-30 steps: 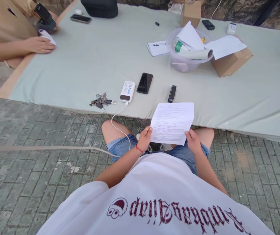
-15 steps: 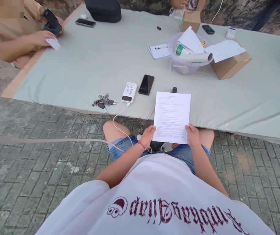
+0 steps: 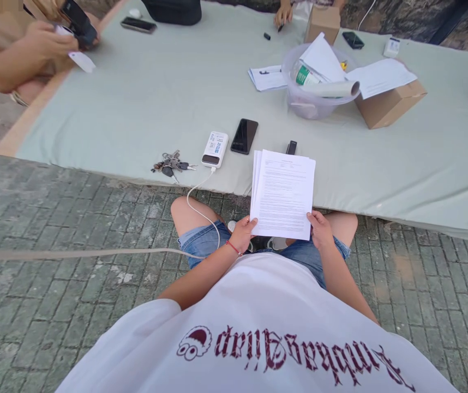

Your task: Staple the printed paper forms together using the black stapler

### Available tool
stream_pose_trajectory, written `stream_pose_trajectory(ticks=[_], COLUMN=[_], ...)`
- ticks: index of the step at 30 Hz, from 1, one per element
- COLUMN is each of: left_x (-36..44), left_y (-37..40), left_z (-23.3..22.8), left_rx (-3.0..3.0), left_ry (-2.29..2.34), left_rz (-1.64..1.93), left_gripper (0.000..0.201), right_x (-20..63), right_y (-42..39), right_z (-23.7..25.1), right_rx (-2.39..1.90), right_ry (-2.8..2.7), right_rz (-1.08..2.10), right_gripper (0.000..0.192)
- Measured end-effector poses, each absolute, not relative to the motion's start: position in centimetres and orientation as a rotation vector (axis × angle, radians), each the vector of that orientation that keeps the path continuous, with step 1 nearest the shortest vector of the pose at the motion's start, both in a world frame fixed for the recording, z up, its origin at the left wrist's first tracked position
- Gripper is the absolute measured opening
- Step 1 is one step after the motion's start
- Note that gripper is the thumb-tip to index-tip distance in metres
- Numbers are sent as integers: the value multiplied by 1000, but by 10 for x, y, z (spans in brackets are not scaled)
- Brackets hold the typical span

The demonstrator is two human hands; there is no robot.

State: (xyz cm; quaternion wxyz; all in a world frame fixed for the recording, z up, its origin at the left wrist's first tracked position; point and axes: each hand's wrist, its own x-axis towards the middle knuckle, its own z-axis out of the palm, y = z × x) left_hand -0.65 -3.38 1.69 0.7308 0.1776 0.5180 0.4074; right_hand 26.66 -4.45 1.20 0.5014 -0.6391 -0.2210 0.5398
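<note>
Since the earlier frames, what showed as a single white printed sheet is now seen fanned into a thin stack of white printed paper sheets [image 3: 282, 194], with extra edges showing along its left side. It is held upright over the lap, its upper part overlapping the near edge of the pale green cloth-covered table [image 3: 144, 109]. The lower left corner is pinched by the left hand [image 3: 242, 233], thumb on the front and fingers curled behind, and the lower right corner is pinched the same way by the right hand [image 3: 321, 229]. As far as can be judged, the sheets are gathered and squared in both hands but not yet set down or handed on. Just behind the stack a small black device [image 3: 291, 147] is partly hidden, and beside it a black smartphone [image 3: 244, 136], a white power bank [image 3: 215, 149] with its white cable, and a bunch of keys [image 3: 171, 164] are laid. Farther back a clear plastic tub [image 3: 307, 103] filled with papers and a brown cardboard box [image 3: 389, 101] are seen. At the far left another person's hands [image 3: 49, 41] are occupied with a black object.
</note>
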Motion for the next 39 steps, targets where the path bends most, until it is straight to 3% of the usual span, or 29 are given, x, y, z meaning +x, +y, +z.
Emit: stream_pose_trajectory(ticks=[8,16,25,39], left_x=[-8,-6,-6,-6], left_y=[-25,-23,-19,-19], left_z=[18,8,10,18], left_rx=[287,228,273,166], left_ry=[1100,1100,1096,1094], left_rz=[937,866,1012,1119], left_gripper=[64,46,55,62], right_x=[262,287,332,293], right_y=[-60,-54,-51,-64], right_z=[7,4,22,18], right_rx=[-1521,-1675,-1570,-1607], right_ry=[-506,-688,-565,-537], right_rz=[1437,1187,816,1359], right_gripper=[62,42,50,58])
